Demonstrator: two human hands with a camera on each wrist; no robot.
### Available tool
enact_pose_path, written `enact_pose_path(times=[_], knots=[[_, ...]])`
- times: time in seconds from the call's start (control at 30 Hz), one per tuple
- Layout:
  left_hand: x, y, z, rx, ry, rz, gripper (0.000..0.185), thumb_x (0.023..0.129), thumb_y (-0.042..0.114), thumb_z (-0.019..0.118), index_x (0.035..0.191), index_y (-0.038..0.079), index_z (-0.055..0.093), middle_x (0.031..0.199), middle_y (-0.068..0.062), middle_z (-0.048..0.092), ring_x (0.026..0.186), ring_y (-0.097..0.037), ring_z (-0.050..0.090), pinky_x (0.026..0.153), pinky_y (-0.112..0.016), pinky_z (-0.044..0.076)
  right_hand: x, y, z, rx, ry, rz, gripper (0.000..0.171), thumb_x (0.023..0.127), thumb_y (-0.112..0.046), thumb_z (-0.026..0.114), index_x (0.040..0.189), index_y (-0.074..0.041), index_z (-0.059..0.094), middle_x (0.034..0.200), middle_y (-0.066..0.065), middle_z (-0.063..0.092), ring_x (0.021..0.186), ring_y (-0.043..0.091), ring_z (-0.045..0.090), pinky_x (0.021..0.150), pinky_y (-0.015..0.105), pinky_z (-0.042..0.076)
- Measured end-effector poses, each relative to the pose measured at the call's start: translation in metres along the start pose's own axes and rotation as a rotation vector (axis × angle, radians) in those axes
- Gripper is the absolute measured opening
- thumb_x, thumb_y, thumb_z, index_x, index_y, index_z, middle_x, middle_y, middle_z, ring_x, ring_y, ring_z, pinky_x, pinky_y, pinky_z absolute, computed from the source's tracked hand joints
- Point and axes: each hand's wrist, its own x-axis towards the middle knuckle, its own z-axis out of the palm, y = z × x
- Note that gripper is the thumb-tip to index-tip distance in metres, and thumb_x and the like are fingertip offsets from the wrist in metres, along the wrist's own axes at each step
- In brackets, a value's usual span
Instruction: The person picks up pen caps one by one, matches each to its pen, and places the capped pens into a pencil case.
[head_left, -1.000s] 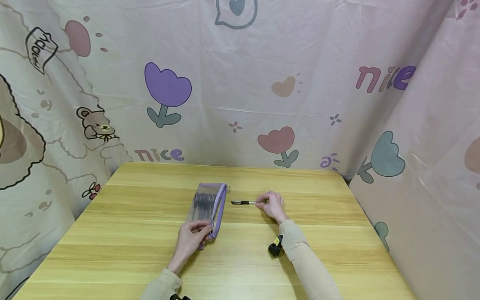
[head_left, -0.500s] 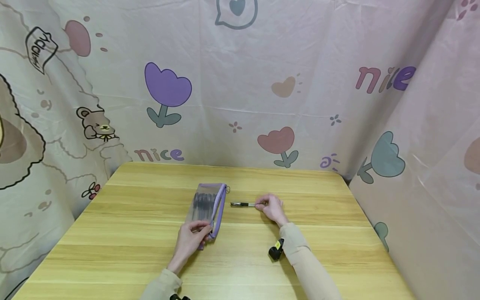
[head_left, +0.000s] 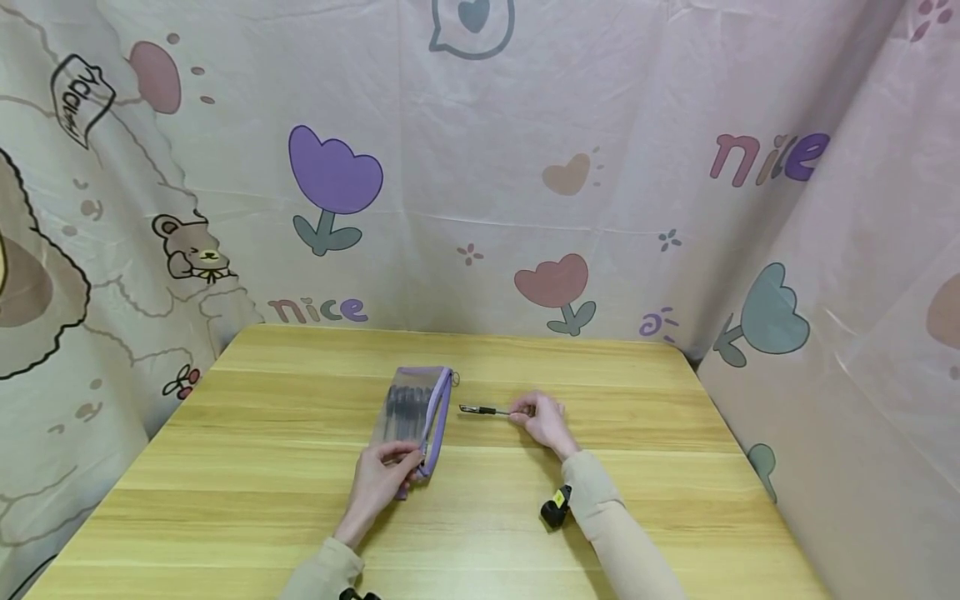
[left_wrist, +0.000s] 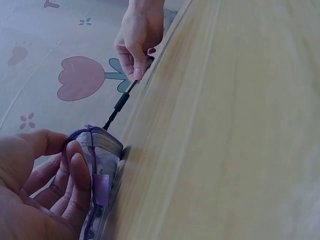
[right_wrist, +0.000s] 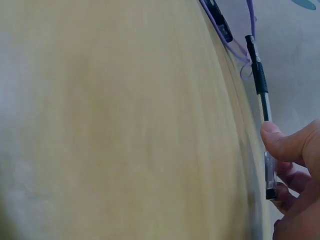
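A see-through pencil case (head_left: 396,429) with purple edging lies on the table, its zip side parted. Several dark pens show through it. My left hand (head_left: 377,479) pinches its near end between thumb and fingers; the left wrist view shows the purple zip edge (left_wrist: 101,187) beside those fingers. To the right of the case, my right hand (head_left: 543,421) pinches a clear pen with a black grip (head_left: 477,409) by its rear part. The pen's dark front end points left at the case, with a gap between them in the head view.
The wooden table (head_left: 465,533) reaches back to a printed curtain (head_left: 465,167), which also hangs at both sides. A small black wrist device (head_left: 555,508) sits at my right sleeve. A small ring (head_left: 455,379) hangs at the case's far corner.
My right hand has moved slightly nearer to me and a little left, bringing the pen along. My left hand and the pencil case have stayed in place.
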Motion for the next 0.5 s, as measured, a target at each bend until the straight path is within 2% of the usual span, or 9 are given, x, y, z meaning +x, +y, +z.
enact_pose_path(times=[0.3,0.4,0.5], knots=[[-0.001,-0.001,0.000,-0.004,0.001,0.006,0.021,0.090,0.009,0.073,0.107,-0.004,0.074,0.071,-0.009,0.072,0.051,-0.011,0.058,0.044,-0.024,0.052,-0.005,-0.011,-0.004,-0.004,-0.095,-0.071,0.005,0.088,-0.010,0.075,0.092,-0.008,0.075,0.083,0.004,0.070,0.079,0.011,0.054,0.082,0.033,0.028],[0.000,-0.001,0.000,-0.006,0.002,0.006,0.021,0.090,0.008,0.073,0.107,-0.004,0.074,0.072,-0.010,0.073,0.051,-0.011,0.058,0.044,-0.024,0.052,-0.005,-0.015,-0.006,0.020,-0.152,-0.075,0.006,0.090,-0.008,0.071,0.095,-0.005,0.074,0.086,0.006,0.070,0.079,0.011,0.055,0.081,0.030,0.038],[0.001,-0.001,0.000,-0.006,0.005,0.005,0.020,0.089,0.007,0.073,0.106,-0.005,0.074,0.074,-0.010,0.074,0.051,-0.010,0.058,0.044,-0.024,0.052,-0.006,-0.018,-0.009,0.082,-0.232,-0.056,0.012,0.093,-0.007,0.066,0.101,0.001,0.071,0.091,0.012,0.069,0.079,0.013,0.056,0.073,0.024,0.046]])
